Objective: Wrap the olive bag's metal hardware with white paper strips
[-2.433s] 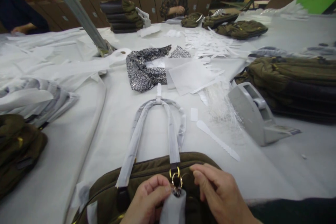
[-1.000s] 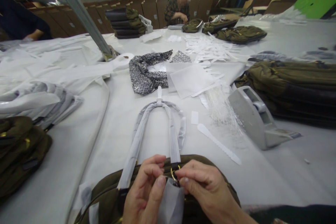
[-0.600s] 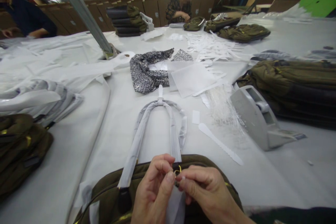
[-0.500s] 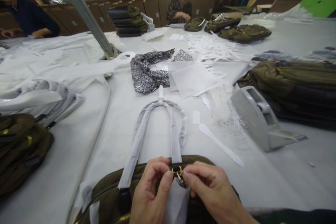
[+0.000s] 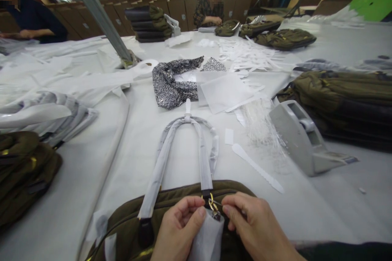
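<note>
An olive-green handbag [image 5: 177, 193] lies in front of me, its handles [image 5: 167, 151] wrapped in white tissue and standing away from me. Gold hardware [image 5: 213, 206], a ring with a clasp, hangs at the base of the right handle. From it hangs a piece wrapped in white paper [image 5: 208, 236]. My left hand [image 5: 180, 226] is pinched just left of the hardware; what lies between its fingertips is hidden. To the right, my right hand [image 5: 249, 216] pinches a thin strand that reaches to the gold clasp.
A tape dispenser [image 5: 301, 138] stands at right, beside a bunch of clear strands [image 5: 260, 124] and a white strip [image 5: 257, 167]. Patterned cloth [image 5: 165, 85] lies ahead. More olive bags [image 5: 346, 98] sit at both sides. Two people work across the table, near a slanted metal post [image 5: 98, 12].
My right hand has drawn slightly right, away from the clasp, and the gold hardware shows more fully. My left fingertips have shifted a little lower. The person at far left has moved their hands.
</note>
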Motion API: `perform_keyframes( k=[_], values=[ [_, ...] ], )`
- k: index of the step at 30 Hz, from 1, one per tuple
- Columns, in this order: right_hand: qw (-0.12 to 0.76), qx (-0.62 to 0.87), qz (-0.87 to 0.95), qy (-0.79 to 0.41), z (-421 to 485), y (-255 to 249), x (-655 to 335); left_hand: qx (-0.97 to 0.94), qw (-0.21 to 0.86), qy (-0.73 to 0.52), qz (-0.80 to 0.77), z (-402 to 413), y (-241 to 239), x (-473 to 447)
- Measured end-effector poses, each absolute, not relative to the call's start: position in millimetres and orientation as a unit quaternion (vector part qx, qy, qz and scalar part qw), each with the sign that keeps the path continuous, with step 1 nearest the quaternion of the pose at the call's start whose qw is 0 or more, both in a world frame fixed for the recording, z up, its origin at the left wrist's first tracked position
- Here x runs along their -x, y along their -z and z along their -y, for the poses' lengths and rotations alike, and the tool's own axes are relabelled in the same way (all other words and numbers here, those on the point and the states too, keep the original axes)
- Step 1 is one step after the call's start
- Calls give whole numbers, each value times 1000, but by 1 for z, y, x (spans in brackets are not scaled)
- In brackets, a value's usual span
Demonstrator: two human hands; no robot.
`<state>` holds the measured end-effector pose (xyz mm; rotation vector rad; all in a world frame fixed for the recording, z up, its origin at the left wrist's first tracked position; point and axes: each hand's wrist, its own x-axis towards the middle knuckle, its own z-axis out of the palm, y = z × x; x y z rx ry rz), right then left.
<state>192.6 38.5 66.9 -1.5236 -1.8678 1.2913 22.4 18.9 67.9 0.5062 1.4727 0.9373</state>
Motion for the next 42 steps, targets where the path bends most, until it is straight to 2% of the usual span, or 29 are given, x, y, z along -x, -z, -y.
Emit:
perform_keyframes(
  k=[6,16,24,26,29,33,37,42],
  values=[
    [166,548,744,-344,-28,-58,-198,-209,636,-386,-635,-21,-64,-21],
    [146,510,788,-311,-35,-60,-187,-208,668,-350,-623,-22,-61,-15],
    [-44,498,821,-276,-41,-70,-187,-251,676,-334,-607,-26,-55,-12],
    [-21,484,830,-277,-44,-72,-183,-259,683,-331,-597,-26,-54,-10],
    [67,464,840,-272,-46,-71,-177,-290,691,-325,-577,-27,-55,-8],
    [173,449,829,-285,-45,-66,-175,-376,646,-315,-585,-32,-59,-7],
    [233,480,739,-411,-47,-68,-178,-415,595,-318,-611,-34,-63,-9],
    [200,495,576,-619,-59,-75,-177,-436,546,-362,-617,-33,-76,-16]
  ],
)
